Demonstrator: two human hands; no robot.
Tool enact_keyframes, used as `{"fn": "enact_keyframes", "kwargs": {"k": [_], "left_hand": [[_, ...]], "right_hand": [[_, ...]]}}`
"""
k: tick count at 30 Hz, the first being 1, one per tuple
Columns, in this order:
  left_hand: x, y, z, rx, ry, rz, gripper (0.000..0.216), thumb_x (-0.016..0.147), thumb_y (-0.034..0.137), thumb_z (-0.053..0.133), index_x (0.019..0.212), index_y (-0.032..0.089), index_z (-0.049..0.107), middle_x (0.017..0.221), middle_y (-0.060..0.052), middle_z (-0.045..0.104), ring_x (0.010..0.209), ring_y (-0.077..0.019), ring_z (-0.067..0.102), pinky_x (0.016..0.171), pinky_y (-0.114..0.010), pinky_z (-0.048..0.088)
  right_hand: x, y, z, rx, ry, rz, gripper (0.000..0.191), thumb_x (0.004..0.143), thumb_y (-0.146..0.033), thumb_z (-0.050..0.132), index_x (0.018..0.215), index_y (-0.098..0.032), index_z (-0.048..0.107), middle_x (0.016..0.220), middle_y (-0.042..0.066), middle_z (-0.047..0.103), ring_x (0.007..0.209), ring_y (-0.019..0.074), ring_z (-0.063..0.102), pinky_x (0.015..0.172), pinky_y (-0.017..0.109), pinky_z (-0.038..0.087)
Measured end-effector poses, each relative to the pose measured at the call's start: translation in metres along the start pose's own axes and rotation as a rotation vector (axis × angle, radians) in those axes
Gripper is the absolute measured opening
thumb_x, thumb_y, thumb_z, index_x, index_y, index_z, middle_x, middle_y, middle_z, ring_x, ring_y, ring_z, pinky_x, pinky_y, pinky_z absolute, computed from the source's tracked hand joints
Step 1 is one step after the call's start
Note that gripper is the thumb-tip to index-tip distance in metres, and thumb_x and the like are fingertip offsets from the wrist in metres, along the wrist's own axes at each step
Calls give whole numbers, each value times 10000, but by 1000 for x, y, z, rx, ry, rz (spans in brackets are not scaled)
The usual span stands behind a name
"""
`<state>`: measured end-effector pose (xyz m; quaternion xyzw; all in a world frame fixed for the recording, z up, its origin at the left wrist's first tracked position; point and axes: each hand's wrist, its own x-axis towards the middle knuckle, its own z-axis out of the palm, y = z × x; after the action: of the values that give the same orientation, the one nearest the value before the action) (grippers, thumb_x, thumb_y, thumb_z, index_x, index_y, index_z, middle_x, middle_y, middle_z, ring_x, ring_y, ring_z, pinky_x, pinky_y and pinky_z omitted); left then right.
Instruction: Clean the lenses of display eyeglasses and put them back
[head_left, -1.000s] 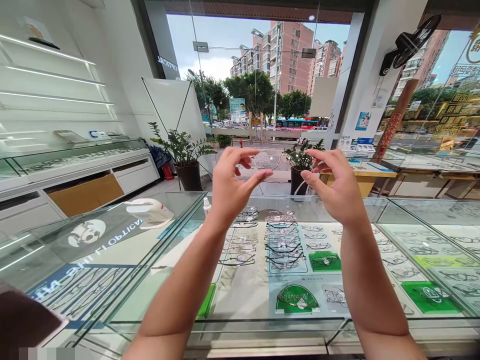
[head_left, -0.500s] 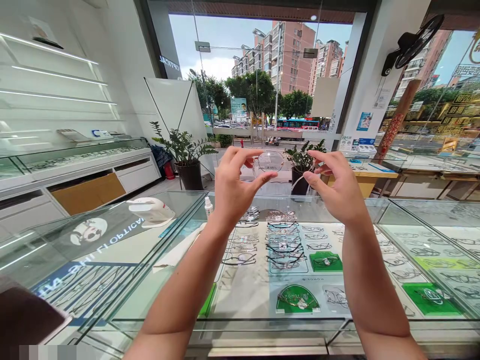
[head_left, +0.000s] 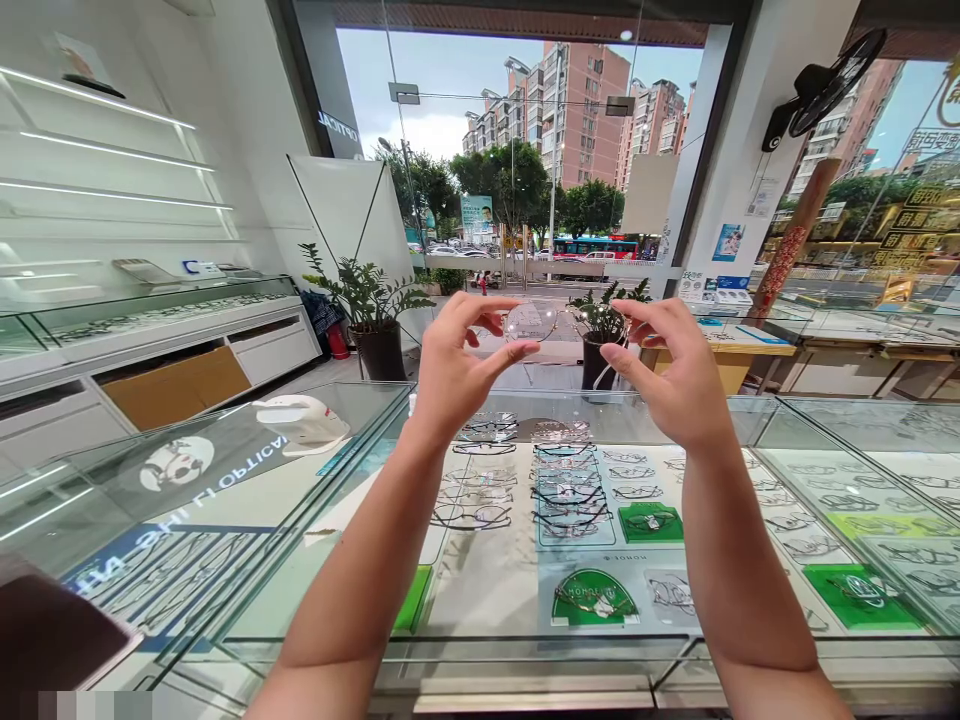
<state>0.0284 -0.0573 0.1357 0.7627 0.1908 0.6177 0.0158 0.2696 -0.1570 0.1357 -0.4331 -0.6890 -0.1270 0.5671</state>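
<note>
The left hand (head_left: 450, 365) now sits slightly further left and higher in the middle of the frame than half a second ago. The glasses (head_left: 529, 321) pinched between it and the right hand (head_left: 670, 372) slide left with it, back to about where they were a second ago. The scooter that was passing on the street (head_left: 525, 291) behind them is gone.

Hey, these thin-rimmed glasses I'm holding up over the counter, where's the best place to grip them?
Probably at the frame's two outer ends, near the hinges, pinching in from each side. The glasses sit level with their clear lenses facing you and a very thin rim, so the left hand and right hand are best kept at the ends, off the lenses.
</note>
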Motion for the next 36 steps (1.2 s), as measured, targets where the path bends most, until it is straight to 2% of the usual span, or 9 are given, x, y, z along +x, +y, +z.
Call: {"fn": "enact_keyframes", "kwargs": {"k": [6,12,20,26,31,36], "left_hand": [[1,-4,-2,25,4,32,426,833,536,835,1163,288,729,1030,-49,695,886,-163,659,684,-309,475],[-1,1,4,141,100,110,493,818,613,810,1152,261,723,1014,-46,689,875,-179,648,750,-329,510],[-3,5,6,176,122,132,496,824,620,794,1151,252,728,1006,-45,675,855,-179,640,769,-337,518],[1,-5,2,100,66,70,496,822,608,806,1174,267,729,1047,-50,687,896,-176,661,701,-301,501],[3,-14,-1,80,16,28,510,832,618,795,1207,280,725,1118,-64,695,931,-180,676,709,-300,511],[1,-12,5,151,91,73,541,795,621,830,1198,278,717,1055,-54,685,902,-192,663,737,-332,518]], "right_hand": [[0,-2,0,-14,4,-21,408,958,-473,693,1343,-338,679,1127,71,630,1029,254,630,935,482,586],[0,5,1,-3,-47,8,421,976,-447,667,1381,-331,651,1210,85,626,1073,258,647,943,493,584],[1,11,3,21,-66,41,415,983,-436,665,1382,-323,646,1210,82,615,1083,250,652,946,479,585],[0,6,14,-22,7,-11,408,990,-437,651,1386,-340,642,1173,80,610,1080,270,637,936,489,589],[0,6,24,-55,41,-48,408,1004,-425,624,1404,-345,626,1159,83,602,1067,282,627,932,513,592],[1,6,26,-72,50,-51,425,1004,-430,616,1425,-372,609,1172,85,601,1105,301,617,954,547,597]]}}
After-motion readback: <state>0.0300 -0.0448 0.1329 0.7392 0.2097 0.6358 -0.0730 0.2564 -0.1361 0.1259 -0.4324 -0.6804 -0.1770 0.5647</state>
